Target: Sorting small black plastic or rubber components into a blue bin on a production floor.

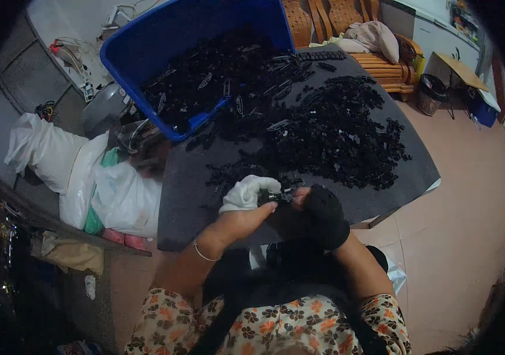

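Observation:
Close to the table's front edge, both hands meet over a small black plastic part (276, 196). My left hand (248, 198), in a white glove with the thumb bare, is closed round the part. In a black glove with bare fingertips, my right hand (320, 213) pinches at the part's right end; exactly what its fingertips grip is too small to make out. Just beyond the hands lies a wide heap of small black plastic pieces (335, 133). A blue bin (146, 109), tipped toward me, spills more black parts, some long and oval, onto the dark tabletop (199, 195).
White sacks and plastic bags (119, 192) stand left of the table. Behind it is a wooden bench (385, 68) with a pale cloth on it. A wastebasket (431, 97) stands on the tiled floor (453, 177) at the far right.

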A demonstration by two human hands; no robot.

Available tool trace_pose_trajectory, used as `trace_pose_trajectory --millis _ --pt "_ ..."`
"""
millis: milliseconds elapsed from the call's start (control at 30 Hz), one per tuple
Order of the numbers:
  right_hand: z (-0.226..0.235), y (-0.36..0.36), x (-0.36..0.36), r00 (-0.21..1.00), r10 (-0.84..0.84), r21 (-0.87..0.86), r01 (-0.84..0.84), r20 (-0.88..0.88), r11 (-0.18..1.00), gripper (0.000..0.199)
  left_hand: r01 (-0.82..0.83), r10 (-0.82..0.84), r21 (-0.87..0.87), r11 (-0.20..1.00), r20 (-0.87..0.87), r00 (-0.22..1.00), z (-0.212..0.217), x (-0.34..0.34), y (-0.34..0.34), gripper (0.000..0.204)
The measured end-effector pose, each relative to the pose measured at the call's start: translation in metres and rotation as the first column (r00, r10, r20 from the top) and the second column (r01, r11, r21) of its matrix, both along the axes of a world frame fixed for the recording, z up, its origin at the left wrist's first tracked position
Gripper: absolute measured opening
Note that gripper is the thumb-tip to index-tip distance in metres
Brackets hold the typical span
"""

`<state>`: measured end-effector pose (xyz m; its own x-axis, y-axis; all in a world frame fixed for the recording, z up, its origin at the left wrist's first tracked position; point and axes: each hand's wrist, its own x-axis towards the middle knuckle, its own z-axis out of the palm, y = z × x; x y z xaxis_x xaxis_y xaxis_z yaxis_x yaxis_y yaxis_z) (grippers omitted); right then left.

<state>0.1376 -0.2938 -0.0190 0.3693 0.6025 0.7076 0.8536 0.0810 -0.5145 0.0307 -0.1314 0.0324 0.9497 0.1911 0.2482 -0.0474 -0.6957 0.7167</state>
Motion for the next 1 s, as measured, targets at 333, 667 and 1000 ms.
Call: trace_pose_trajectory --millis 333,667,1000 --pt "-0.009 -0.005 0.002 0.990 -0.020 0.045 0.014 0.143 0.999 0.027 0.010 -0.017 -0.279 0.960 -0.025 1.000 -0.009 0.001 -0.007 0.030" --pt "0.010 -0.008 -0.002 0.968 0.006 -0.078 0.014 0.249 0.997 0.026 -0.082 -0.060 -0.469 0.879 -0.280 0.958 0.000 -0.004 -0.006 0.028" --pt "0.015 -0.009 -0.012 0.838 0.144 -0.129 -0.246 -0.527 0.961 0.033 0.082 -0.084 -0.147 0.986 -0.009 0.996 -0.007 -0.023 -0.013 0.040"
